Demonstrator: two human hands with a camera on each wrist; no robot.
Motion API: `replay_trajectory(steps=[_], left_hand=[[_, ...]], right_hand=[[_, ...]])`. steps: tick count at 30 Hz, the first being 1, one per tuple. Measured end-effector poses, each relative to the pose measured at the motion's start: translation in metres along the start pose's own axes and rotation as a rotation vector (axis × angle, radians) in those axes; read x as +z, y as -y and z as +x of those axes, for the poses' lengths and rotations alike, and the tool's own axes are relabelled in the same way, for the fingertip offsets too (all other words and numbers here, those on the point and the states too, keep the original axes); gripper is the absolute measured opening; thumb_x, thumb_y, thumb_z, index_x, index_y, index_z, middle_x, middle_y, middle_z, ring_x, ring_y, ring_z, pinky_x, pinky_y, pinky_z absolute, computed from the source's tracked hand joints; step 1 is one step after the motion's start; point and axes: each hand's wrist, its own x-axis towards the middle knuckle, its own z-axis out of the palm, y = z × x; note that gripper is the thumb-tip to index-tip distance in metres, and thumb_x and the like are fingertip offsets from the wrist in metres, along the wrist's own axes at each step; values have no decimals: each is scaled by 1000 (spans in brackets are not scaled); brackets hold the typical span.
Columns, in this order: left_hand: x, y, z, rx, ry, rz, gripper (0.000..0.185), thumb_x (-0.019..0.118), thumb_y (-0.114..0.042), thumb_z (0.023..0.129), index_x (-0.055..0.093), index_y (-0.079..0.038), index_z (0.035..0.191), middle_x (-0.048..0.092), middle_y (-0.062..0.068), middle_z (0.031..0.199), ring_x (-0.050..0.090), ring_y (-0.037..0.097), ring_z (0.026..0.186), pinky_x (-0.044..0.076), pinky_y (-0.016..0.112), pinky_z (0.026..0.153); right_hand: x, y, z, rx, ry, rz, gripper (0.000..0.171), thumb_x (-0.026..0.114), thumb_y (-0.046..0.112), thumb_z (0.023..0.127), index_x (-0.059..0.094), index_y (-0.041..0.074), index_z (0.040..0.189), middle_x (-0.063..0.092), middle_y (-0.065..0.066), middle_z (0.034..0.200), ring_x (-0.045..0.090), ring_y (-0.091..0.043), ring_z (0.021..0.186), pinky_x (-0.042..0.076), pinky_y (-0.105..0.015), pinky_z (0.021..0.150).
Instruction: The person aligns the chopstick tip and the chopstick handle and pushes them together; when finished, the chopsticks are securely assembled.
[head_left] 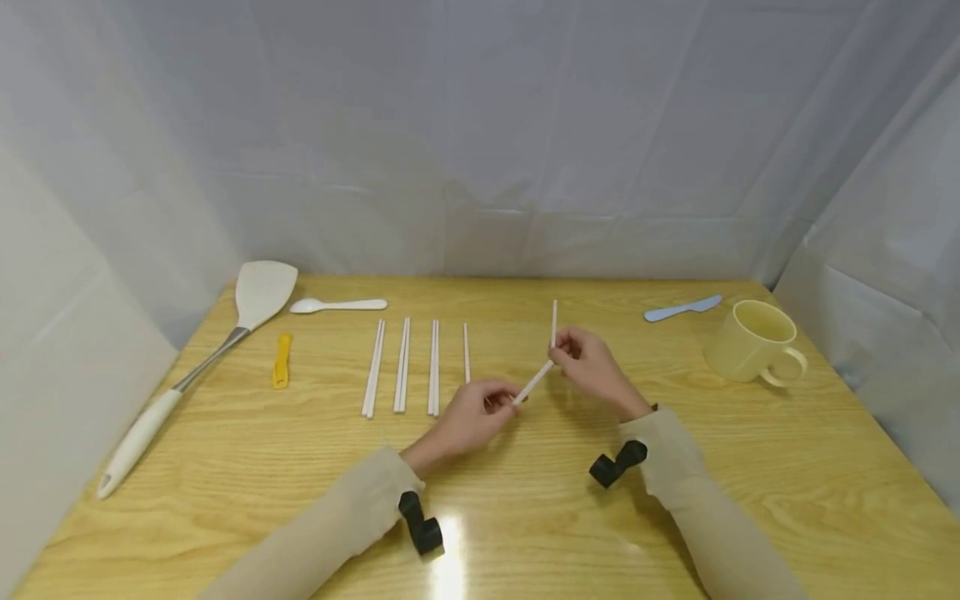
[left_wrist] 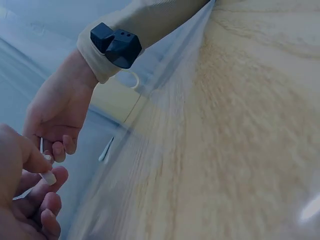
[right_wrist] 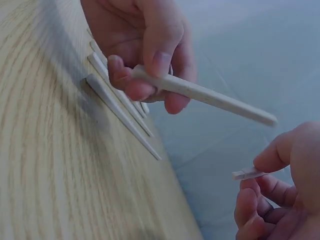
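2 chopsticks point(head_left: 534, 382), 1 per hand, L point(head_left: 472, 417) & R point(head_left: 592, 367).

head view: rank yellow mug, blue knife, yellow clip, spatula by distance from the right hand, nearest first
From the right hand:
1. Blue knife, back right, behind the hand.
2. Yellow mug, far right; a little farther.
3. Yellow clip, left side.
4. Spatula, far left edge.

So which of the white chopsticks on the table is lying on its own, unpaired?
The single chopstick furthest right in the row, nearest the left hand. The three sets left of it lie as pairs.
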Motion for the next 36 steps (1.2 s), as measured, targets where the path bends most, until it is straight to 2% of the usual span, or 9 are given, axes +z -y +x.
replay_trajectory(steps=[6,10,17,24,31,36], left_hand=[[2,1,-2,1,-16,2,8,66,-3,86,67,1,93,70,9,81,59,7,68,47,19,60],[6,4,-2,9,17,8,6,67,-4,86,66,-1,91,72,8,81,63,6,68,49,18,60],[11,11,-3,73,57,32,4,69,-3,85,65,-2,83,71,7,72,57,0,60,44,17,54],[12,12,-4,105,64,67,5,70,-4,84,66,-3,87,73,7,79,65,3,68,48,18,58],[12,7,-5,102,54,109,3,69,-6,85,66,-4,86,74,6,81,69,9,74,49,18,63],[13,5,-5,82,52,125,3,69,-7,86,66,-6,85,74,5,81,68,8,73,49,20,63]], right_hand=[[0,6,-1,-29,24,18,11,53,9,96,57,-1,96,60,-19,86,57,-32,74,50,-29,62],[0,9,-2,-48,51,46,14,53,11,97,56,-3,99,63,-23,90,60,-26,73,50,-33,63],[1,17,-5,-148,129,172,17,52,9,99,55,-6,105,66,-23,94,64,-10,76,54,-31,66],[7,21,-9,-179,186,213,14,50,6,99,53,-7,105,64,-22,94,66,-15,77,55,-32,63],[7,23,-11,-198,202,199,13,50,3,98,52,-8,104,63,-23,92,65,-30,78,55,-31,63],[6,24,-12,-197,201,188,13,50,3,98,52,-8,104,63,-23,92,64,-18,76,55,-31,63]])
